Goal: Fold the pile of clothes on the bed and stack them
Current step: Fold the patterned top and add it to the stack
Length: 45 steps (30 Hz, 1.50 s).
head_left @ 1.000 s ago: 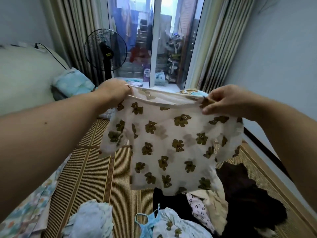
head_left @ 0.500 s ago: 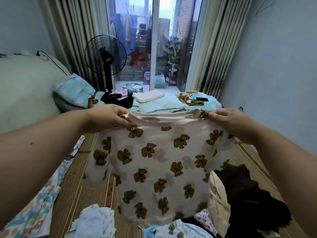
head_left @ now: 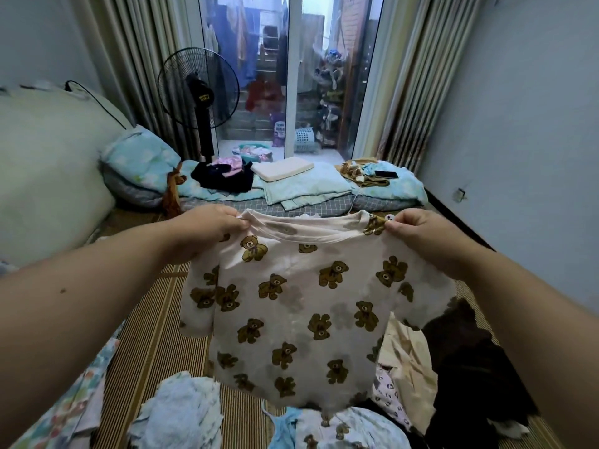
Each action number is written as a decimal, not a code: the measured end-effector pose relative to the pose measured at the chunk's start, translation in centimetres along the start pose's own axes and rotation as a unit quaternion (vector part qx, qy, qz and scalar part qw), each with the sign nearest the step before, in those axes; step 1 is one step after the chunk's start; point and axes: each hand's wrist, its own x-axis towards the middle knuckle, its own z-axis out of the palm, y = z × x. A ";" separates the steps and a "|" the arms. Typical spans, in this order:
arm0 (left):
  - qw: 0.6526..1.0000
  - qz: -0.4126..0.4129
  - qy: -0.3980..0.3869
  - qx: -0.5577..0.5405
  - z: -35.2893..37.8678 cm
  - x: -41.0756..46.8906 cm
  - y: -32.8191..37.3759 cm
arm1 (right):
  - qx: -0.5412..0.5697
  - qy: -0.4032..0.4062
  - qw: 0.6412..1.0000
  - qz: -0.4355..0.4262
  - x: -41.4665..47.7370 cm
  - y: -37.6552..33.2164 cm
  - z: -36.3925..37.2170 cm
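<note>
Head camera: the left hand [head_left: 207, 228] and right hand [head_left: 421, 231] each pinch a shoulder of a bear-print shirt [head_left: 301, 312], holding it spread in the air above the bed's woven mat [head_left: 152, 335]. Folding looks barely begun. The shirt hangs unfolded, and beneath it lie a black garment [head_left: 470, 367], a cream piece [head_left: 408, 361] and a crumpled pale-blue cloth [head_left: 184, 409]; no neat stack is plain to see. The shirt seems thin, soft and faintly see-through, the mat ribbed and stiff.
</note>
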 end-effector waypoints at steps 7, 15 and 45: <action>0.995 0.023 0.038 0.089 0.7 0.5 -0.4 | -0.020 0.010 1.000 0.002 0.1 0.6 1.2; 0.987 -0.043 -0.072 0.139 1.9 -1.1 -4.7 | -0.092 -0.061 0.994 0.002 -2.4 5.2 2.9; 0.900 -0.228 -0.301 0.219 22.2 -3.0 -25.8 | -0.275 -0.276 0.911 0.133 -8.9 27.3 18.5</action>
